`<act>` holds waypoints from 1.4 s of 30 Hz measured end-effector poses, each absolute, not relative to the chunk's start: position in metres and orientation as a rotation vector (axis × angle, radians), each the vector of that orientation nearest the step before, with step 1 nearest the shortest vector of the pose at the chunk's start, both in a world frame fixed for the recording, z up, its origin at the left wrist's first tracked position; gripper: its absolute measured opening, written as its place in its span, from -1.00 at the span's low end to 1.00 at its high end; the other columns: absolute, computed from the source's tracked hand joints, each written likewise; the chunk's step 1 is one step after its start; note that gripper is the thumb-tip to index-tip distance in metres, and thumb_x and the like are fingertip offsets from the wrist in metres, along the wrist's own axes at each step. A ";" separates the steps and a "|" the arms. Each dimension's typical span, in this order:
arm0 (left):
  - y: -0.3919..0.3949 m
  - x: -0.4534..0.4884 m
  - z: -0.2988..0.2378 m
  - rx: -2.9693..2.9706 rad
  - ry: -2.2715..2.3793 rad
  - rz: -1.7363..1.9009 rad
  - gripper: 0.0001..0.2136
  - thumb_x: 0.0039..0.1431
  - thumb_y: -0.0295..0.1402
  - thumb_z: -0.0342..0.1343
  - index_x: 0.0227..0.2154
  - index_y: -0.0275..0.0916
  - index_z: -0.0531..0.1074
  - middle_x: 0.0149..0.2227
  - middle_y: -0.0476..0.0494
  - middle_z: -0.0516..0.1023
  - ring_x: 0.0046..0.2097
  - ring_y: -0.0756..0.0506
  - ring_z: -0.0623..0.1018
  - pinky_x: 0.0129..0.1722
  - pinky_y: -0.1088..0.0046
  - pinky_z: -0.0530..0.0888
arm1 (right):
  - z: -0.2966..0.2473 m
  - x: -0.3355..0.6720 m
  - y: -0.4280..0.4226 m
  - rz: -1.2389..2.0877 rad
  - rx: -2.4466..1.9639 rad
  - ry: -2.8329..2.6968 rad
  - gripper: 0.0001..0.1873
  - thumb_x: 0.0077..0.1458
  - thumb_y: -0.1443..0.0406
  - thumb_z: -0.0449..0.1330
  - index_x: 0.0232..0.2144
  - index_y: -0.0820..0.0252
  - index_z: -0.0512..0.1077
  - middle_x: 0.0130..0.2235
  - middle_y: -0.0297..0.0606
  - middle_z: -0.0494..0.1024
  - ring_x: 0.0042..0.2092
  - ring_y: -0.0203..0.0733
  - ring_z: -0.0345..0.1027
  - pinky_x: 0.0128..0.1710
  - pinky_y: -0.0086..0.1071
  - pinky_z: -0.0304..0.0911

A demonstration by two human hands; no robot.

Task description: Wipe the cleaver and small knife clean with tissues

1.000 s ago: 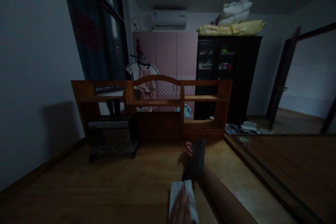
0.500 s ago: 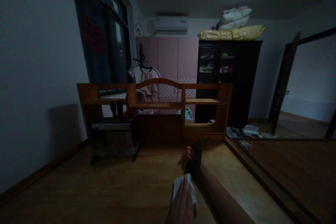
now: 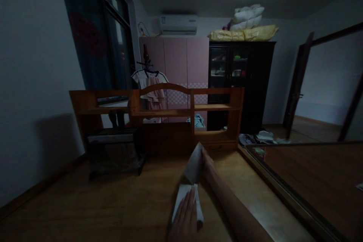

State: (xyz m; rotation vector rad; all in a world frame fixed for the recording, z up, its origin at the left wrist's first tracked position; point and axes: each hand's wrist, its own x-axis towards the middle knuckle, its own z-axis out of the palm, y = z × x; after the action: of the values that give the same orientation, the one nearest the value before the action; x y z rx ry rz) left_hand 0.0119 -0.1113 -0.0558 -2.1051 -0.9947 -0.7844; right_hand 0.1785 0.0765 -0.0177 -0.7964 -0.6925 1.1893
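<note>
My right hand [image 3: 206, 160] reaches forward over the wooden desk [image 3: 119, 204] and is closed on the top edge of a flat rectangular object [image 3: 194, 167]. It holds that object tilted, with its pale face turned toward me. Closer to me, my left hand [image 3: 184, 224] lies with fingers stretched flat on a white cloth [image 3: 181, 196]. The cloth rests against the lower end of the flat object. I cannot make out what the object is in the dim light.
A wooden shelf unit [image 3: 159, 111] stands along the desk's back edge, with a dark box-like device [image 3: 113, 147] under its left side. A dark framed wooden panel [image 3: 306, 174] borders the desk on the right. Behind are a pink wardrobe [image 3: 178, 68], a black cabinet [image 3: 241, 83] and a window [image 3: 96, 45].
My right hand has tipped the flat object, so its face now looks pale instead of dark. My left hand with the cloth has shifted slightly left and back toward me.
</note>
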 end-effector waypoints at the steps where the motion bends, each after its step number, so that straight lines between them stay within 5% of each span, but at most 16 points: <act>1: -0.113 0.007 -0.058 -2.099 -0.960 -0.779 -0.41 0.08 -0.66 -0.16 0.23 -0.38 0.20 0.20 -0.24 0.37 0.23 -0.13 0.35 0.08 0.39 0.48 | -0.017 0.179 0.076 1.195 -0.796 -0.690 -0.52 -0.20 0.00 0.39 -0.32 0.23 0.52 -0.43 -0.23 0.61 -0.43 -0.13 0.48 -0.41 -0.32 0.37; 6: -0.120 -0.007 -0.063 -2.131 -0.856 -0.772 -0.51 0.12 -0.61 -0.10 0.15 -0.41 0.30 0.18 -0.29 0.39 0.24 -0.17 0.33 0.10 0.38 0.47 | -0.014 0.177 0.071 1.242 -0.766 -0.699 -0.55 -0.27 0.14 0.46 -0.31 0.22 0.50 -0.45 -0.27 0.60 -0.49 -0.19 0.44 -0.46 -0.36 0.34; 19: -0.106 0.025 -0.034 -2.388 -1.237 -0.960 -0.38 0.09 -0.66 -0.18 0.27 -0.32 0.15 0.26 -0.26 0.25 0.27 -0.16 0.28 0.14 0.26 0.46 | -0.017 0.176 0.077 1.261 -0.776 -0.637 -0.67 -0.31 0.29 0.45 -0.42 0.21 0.47 -0.52 -0.30 0.58 -0.52 -0.20 0.44 -0.52 -0.39 0.33; 35: -0.124 -0.043 -0.061 -2.493 -0.877 -0.885 -0.35 0.26 -0.55 -0.13 0.36 -0.18 -0.18 0.22 -0.19 0.33 0.26 -0.07 0.28 0.18 0.43 0.37 | -0.015 0.178 0.072 1.338 -0.735 -0.642 -0.73 -0.23 0.30 0.39 -0.40 0.22 0.46 -0.53 -0.29 0.57 -0.54 -0.18 0.42 -0.53 -0.37 0.34; 42: -0.135 -0.034 -0.039 -2.593 -1.028 -0.923 -0.40 0.29 -0.52 -0.13 0.35 -0.10 -0.10 0.28 -0.13 0.23 0.29 -0.11 0.22 0.19 0.35 0.36 | -0.014 0.178 0.070 1.330 -0.745 -0.622 -0.76 -0.23 0.33 0.37 -0.42 0.21 0.45 -0.52 -0.30 0.57 -0.50 -0.18 0.44 -0.49 -0.37 0.36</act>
State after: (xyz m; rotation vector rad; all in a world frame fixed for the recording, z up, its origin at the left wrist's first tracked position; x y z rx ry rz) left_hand -0.0341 -0.1346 -0.0385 -2.5935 -1.0281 -0.9233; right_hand 0.1776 0.0704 -0.0143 -0.7451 -0.6220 1.3298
